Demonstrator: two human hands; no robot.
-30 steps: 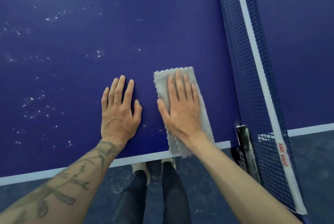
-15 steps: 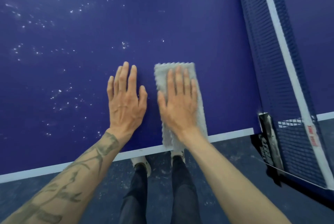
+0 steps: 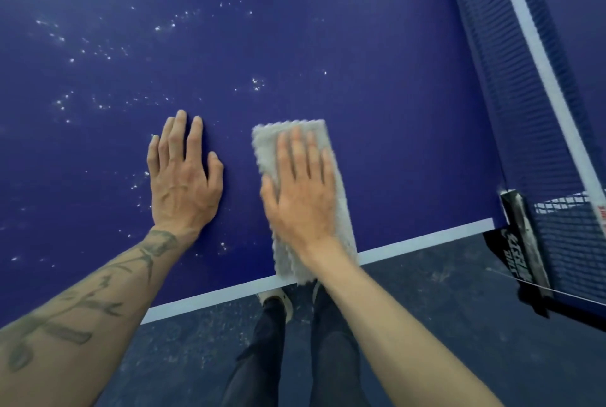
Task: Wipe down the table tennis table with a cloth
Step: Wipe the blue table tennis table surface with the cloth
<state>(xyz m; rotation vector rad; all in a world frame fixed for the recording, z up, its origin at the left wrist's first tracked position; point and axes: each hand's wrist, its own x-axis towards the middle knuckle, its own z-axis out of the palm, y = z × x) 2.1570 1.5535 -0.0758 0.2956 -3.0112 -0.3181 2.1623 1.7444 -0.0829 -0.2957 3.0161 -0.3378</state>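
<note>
Over on the left, the blue table (image 3: 360, 45) is peppered with pale specks (image 3: 98, 52), droplets or dust, hard to say from up here, and that stretch looks like work not yet done. Next comes a tattooed forearm (image 3: 82, 308) leading to the left hand (image 3: 183, 183), planted palm-down on bare table near the white edge line (image 3: 426, 242). It holds nothing. Its fingers (image 3: 178, 137) are straight and close together, the thumb tucked alongside, and I read it as a brace, taking the lean of the body while the other hand works. Just to its right, with a strip of blue between them, lies the grey cloth (image 3: 344, 226), folded into a long pad running from far to near, its near end draped over the table's edge. The right hand (image 3: 301, 200) is flat on top of it, fingers (image 3: 300, 150) extended and slightly spread, pressing down instead of clutching. That suits wiping, since a flat palm spreads the pressure along the whole pad. The hand is a touch blurred, so it may be mid-stroke. Beyond it is a cleaner-looking band of table, then the net (image 3: 511, 78) slanting along the right side, fixed by a black clamp (image 3: 521, 242) at the near corner. Below the edge are the dark floor (image 3: 426, 324) and the person's shoes (image 3: 278, 300).
</note>
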